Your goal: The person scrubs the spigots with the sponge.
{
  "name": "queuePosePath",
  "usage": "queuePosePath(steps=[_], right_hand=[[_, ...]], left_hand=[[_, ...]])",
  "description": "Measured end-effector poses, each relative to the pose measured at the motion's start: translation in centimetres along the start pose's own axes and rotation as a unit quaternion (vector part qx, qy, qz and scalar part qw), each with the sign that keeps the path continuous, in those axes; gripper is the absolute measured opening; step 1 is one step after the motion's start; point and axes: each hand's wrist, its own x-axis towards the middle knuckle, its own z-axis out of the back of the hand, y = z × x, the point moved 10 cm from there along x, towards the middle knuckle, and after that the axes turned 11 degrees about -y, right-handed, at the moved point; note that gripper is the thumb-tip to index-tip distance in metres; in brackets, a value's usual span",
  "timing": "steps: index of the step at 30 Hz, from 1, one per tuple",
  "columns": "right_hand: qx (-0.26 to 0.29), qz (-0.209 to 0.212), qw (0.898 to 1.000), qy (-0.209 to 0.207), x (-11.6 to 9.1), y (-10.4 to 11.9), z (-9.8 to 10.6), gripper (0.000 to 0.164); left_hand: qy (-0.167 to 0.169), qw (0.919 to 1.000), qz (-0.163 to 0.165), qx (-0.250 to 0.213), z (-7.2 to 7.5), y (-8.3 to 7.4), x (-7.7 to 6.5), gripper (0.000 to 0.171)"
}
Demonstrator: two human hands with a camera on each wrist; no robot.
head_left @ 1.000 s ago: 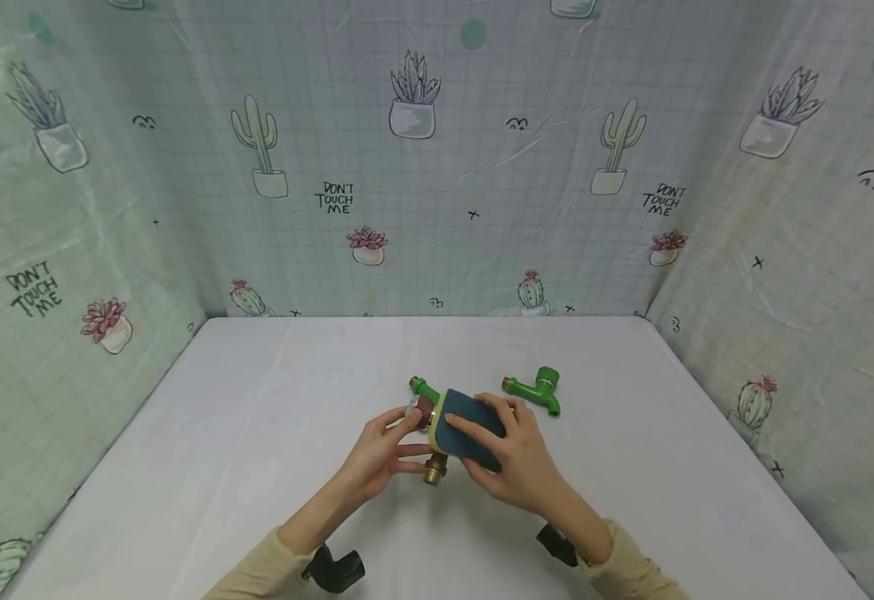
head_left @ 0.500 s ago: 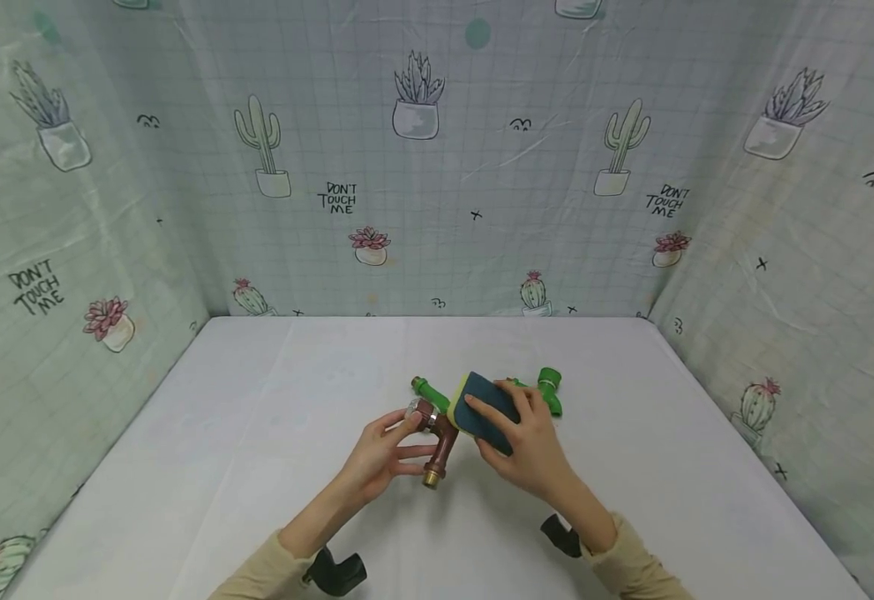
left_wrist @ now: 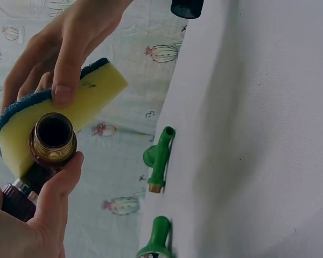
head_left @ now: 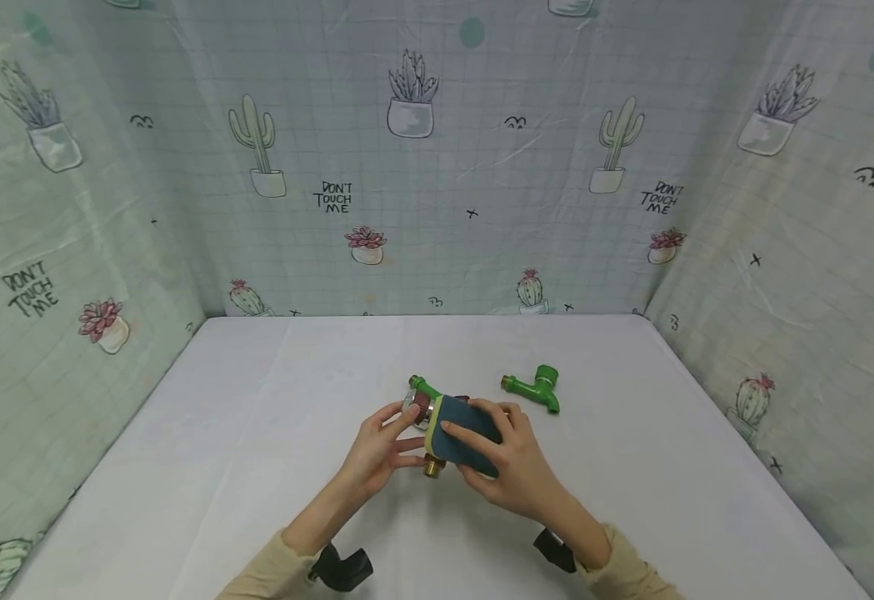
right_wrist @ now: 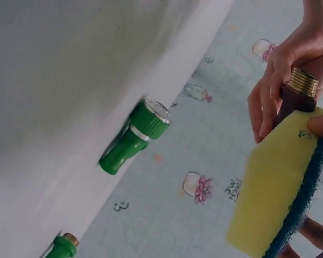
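My left hand (head_left: 375, 452) grips a brown tap (head_left: 422, 403) by its knob end, in front of me and above the table. The tap's brass threaded end (left_wrist: 54, 152) faces the left wrist camera. In my right hand (head_left: 517, 467) is a dish sponge (head_left: 470, 435), yellow with a dark blue scouring layer. Fingers spread over the blue side while the thumb (left_wrist: 64, 88) lies against the yellow side. The yellow face lies against the tap's body, which the sponge mostly hides in the head view.
Two green taps lie on the white table (head_left: 317, 375): one (head_left: 540, 389) at the back right, another (head_left: 422, 384) partly hidden behind the hands. Black wrist gear (head_left: 342, 571) shows under the left forearm. Patterned cloth (head_left: 474, 167) walls the table's back and sides.
Half a second ago the sponge was farther right and up, leaving the brown tap's body in view. It has since come back left and down over the tap. The left hand stays nearly still.
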Motion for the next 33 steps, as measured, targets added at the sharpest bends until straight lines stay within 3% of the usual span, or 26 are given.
queuePosePath(steps=[7,16,20,25,33], right_hand=[[-0.025,-0.029,0.999,-0.024,0.2,-2.1,0.5,0.059],[0.007,-0.052,0.997,-0.059,0.4,-3.5,1.3,0.054],[0.022,-0.055,0.996,-0.066,0.2,-3.3,1.4,0.052],[0.042,-0.028,0.996,-0.073,-0.1,-2.0,1.3,0.040],[0.041,0.002,0.997,-0.072,-0.5,-0.2,1.5,0.040]], left_hand=[[0.025,0.9997,-0.001,-0.002,-0.3,0.0,-0.4,0.053],[0.044,0.9984,0.024,-0.025,-0.7,0.0,-0.8,0.058],[0.039,0.9983,0.029,-0.034,-0.8,-0.2,-0.8,0.057],[0.029,0.9976,0.024,-0.058,-0.9,-0.6,-0.4,0.051],[0.025,0.9977,0.025,-0.057,-1.0,-0.9,-0.3,0.048]])
